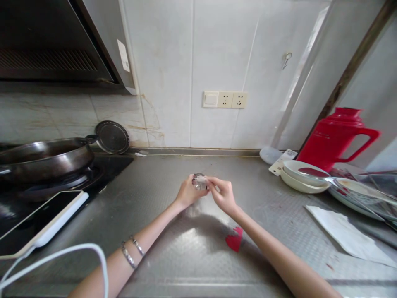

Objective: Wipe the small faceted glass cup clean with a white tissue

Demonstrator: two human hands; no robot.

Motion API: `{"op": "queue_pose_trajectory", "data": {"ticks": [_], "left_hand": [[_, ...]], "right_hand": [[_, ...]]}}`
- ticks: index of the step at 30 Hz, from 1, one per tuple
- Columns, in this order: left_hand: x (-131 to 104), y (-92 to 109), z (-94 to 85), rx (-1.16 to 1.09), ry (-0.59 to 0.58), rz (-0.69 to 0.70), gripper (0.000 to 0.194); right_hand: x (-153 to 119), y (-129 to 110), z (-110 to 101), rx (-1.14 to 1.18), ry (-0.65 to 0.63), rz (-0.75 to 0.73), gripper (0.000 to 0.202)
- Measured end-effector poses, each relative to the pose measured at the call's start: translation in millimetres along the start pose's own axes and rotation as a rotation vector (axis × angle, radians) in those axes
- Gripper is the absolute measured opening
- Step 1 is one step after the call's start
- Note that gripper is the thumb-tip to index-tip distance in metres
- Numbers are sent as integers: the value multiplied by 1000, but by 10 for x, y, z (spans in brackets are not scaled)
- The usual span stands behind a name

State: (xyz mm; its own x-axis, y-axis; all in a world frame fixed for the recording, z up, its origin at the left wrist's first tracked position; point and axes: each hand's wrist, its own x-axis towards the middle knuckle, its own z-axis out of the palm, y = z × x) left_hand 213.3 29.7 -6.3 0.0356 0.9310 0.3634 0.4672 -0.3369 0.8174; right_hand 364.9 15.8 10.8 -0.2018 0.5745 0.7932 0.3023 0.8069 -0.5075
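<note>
Over the bench (266,215), a small glinting object (200,183) lies directly between the left hand (186,193), curled around its left side, and the right hand (224,194), fingertips pinching its right edge, both equally near, its long axis indistinct.

I wear two bracelets (128,255) on my left forearm (156,228), set side by side with a narrow gap between them. Both are silver-coloured and shiny, their bright patches broken by darker marks; the finer pattern is too small to make out. Of the pair, the one closer to my elbow shows the longer arc, the one closer to my hand the shorter. That forearm and my right forearm (273,247) are slim, bare and tapering. My left hand (186,193) and right hand (225,197) are bare too, and slender.
</note>
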Motion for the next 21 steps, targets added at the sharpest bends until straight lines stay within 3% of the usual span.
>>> {"op": "queue_pose_trajectory", "data": {"ticks": [3, 5, 9, 16, 21], "left_hand": [[-24, 30, 21, -33, 3, 0, 57], [-49, 54, 36, -53, -26, 12, 61], [-78, 89, 49, -46, -48, -8, 62], [-25, 54, 36, -55, -18, -37, 50], [28, -53, 36, -63, -7, -49, 37]], "right_hand": [[50, 85, -28, -14, 189, 245, 28], [61, 136, -30, -22, 178, 259, 28], [10, 151, 23, -18, 32, 149, 23], [-79, 126, 67, -94, 20, -139, 31], [-107, 67, 58, -130, -84, -281, 35]]}}
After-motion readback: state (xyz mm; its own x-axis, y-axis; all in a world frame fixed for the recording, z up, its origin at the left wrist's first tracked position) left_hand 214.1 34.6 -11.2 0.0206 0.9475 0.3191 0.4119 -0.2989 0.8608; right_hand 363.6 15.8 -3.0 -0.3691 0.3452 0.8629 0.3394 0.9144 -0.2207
